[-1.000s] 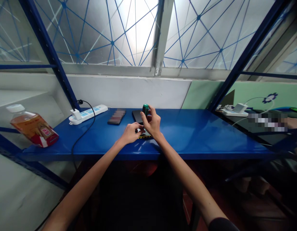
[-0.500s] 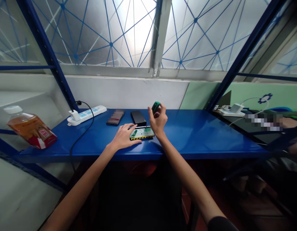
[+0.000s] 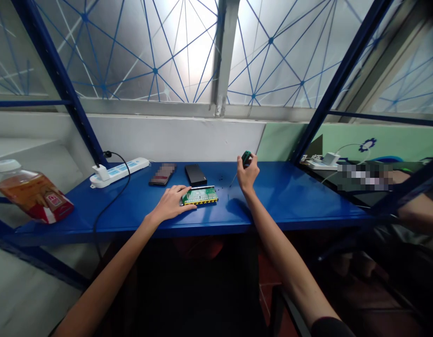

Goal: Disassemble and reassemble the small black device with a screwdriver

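In the head view, holding a green circuit board [image 3: 201,195] by its left end with the left hand [image 3: 170,202], with fingers parted just wide enough to span it, thumb along the near edge, fingertips at the far edge. Resting the board on the blue tabletop [image 3: 282,203], in front of the body, with its yellow-and-black striped side facing near. Gripping a green-handled screwdriver [image 3: 246,157] in the right hand [image 3: 248,175], with fingers curled closed around the handle and the thin shaft slanting down to the left. Holding that hand raised, to the right of the board and well apart from it. Between shaft and board, scattered on the tabletop, small dark bits [image 3: 221,178], too tiny to make out. Just beyond the board, a flat black case [image 3: 195,174]; left of that, a dark phone [image 3: 162,174], partly blurred out. Farther left, a white power strip [image 3: 123,171] and a bottle [image 3: 35,194] of orange drink. At far right, another person's arm [image 3: 418,206].
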`<state>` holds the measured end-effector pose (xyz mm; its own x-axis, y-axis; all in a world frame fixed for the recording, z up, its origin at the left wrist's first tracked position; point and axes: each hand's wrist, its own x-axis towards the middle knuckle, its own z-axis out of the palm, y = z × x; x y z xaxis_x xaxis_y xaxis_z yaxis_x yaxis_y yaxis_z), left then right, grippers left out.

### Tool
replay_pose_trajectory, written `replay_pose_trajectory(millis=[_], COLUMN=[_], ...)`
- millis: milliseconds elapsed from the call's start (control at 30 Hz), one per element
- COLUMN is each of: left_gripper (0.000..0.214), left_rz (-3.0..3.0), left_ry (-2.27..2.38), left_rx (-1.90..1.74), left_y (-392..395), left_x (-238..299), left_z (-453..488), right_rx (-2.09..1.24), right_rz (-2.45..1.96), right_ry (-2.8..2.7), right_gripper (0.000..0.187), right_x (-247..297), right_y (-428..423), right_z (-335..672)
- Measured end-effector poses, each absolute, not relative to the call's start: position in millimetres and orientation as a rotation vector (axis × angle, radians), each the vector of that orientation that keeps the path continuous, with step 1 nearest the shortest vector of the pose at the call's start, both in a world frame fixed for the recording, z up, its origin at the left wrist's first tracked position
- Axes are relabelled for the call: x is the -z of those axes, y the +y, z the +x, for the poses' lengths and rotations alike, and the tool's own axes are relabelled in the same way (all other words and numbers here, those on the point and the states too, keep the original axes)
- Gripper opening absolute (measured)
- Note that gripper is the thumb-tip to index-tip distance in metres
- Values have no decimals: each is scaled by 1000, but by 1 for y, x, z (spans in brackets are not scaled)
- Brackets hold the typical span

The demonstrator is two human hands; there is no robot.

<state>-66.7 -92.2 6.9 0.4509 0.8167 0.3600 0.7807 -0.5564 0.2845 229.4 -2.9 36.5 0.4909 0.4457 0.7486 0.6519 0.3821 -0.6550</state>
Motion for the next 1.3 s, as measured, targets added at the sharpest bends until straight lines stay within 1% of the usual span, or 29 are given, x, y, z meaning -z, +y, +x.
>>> replay_pose_trajectory(millis=[267, 767, 1033, 1233, 1300], left_gripper=[64, 61, 54, 55, 48], left_rz=[2627, 2636, 2623, 2620, 2624], left_ry=[1440, 1427, 1401, 1397, 1359], left_rx=[-653, -650, -726, -792, -883], left_y=[-98, -97, -98, -99, -98], left_x=[-11, -9, -10, -11, -11], left_z=[-62, -62, -60, -60, -58], right_rx=[181, 130, 73, -30, -118], right_rz=[-1246, -1197, -1192, -1133, -1085], right_ry=[-1248, -1319, -1278, -1188, -1120], right_gripper=[46, 43, 45, 45, 44], right_x=[-32, -29, -29, -35, -39], right_y=[-4, -4, -2, -6, -10], right_z=[221, 217, 219, 217, 210])
